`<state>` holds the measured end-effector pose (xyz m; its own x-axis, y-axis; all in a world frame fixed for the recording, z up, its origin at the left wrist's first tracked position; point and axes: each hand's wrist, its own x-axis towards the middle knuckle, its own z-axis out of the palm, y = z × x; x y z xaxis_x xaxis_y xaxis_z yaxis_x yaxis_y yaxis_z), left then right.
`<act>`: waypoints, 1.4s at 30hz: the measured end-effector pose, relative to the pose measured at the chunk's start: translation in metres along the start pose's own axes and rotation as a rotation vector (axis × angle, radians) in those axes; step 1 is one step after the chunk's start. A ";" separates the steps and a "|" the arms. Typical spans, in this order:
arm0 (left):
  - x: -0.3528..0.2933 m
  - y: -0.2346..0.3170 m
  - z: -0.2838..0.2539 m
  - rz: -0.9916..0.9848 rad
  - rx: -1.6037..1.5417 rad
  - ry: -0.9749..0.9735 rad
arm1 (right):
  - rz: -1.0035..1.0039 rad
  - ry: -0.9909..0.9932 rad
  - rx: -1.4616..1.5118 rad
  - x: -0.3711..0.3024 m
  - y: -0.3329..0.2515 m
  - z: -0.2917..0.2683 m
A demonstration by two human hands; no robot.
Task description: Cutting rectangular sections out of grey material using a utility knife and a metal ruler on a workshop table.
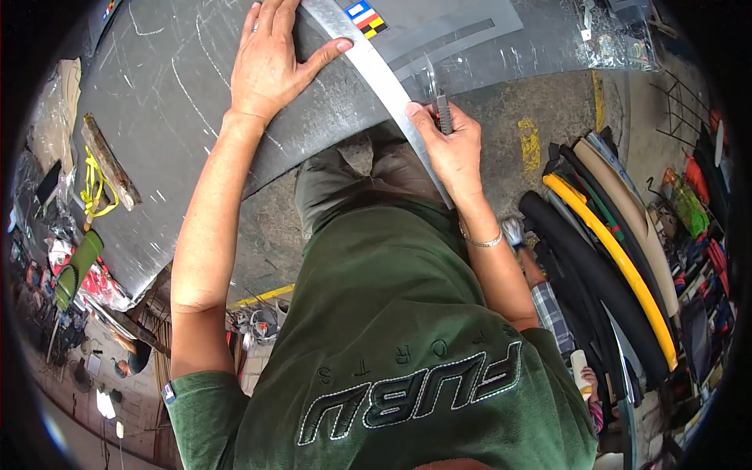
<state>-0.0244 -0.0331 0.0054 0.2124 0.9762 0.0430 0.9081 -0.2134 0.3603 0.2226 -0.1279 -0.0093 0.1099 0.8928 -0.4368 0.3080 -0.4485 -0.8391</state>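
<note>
pressing a long metal ruler [376, 74] flat on the dark sheet [172, 102] with left hand [270, 63], fingers spread | right hand [450, 145] grip closed on a knife [443, 113] at the ruler's near right edge | risk: ruler slipping, skewing the cut

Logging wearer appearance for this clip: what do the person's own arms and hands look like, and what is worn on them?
Both forearms are bare. Short dark green sleeves end above the elbows. The left hand wears a ring on one finger. The right hand has a thin silvery bracelet at the wrist. No gloves or watch.
</note>
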 end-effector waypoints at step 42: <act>-0.003 -0.014 0.012 0.065 -0.029 0.154 | -0.052 -0.004 -0.045 -0.001 0.009 -0.002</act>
<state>-0.0337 -0.0339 -0.0109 0.2102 0.9551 0.2088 0.8832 -0.2771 0.3784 0.2271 -0.1321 -0.0155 0.0883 0.9148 -0.3942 0.3556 -0.3986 -0.8453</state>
